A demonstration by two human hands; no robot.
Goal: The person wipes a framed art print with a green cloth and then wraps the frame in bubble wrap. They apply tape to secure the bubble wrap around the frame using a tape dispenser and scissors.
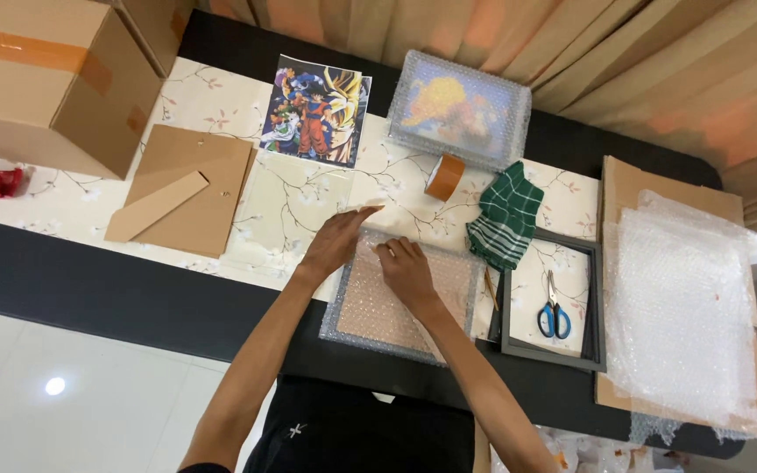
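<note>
**2 hands flat on a bubble-wrapped panel**

The bubble-wrapped panel (400, 298) lies at the near edge of the tabletop (89, 280), partly on the floral paper covering. The left hand (336, 241) rests on the panel's far left corner, fingers stretched out and together, pinching nothing. The right hand (406, 270) lies flat on the panel's upper middle, its grip spread loosely, palm down, closed on nothing.

Just right of the panel sits a dark picture frame (595, 302) with blue-handled scissors (554, 314) inside it. A green checked cloth (503, 223) lies beyond the panel's right corner, and a roll of brown tape (444, 177) stands farther back. A cartoon print (317, 111) and a second wrapped picture (457, 109) lie well beyond the panel. Left of the panel is a brown backing board (187, 188); far right, loose bubble wrap (685, 315).
</note>
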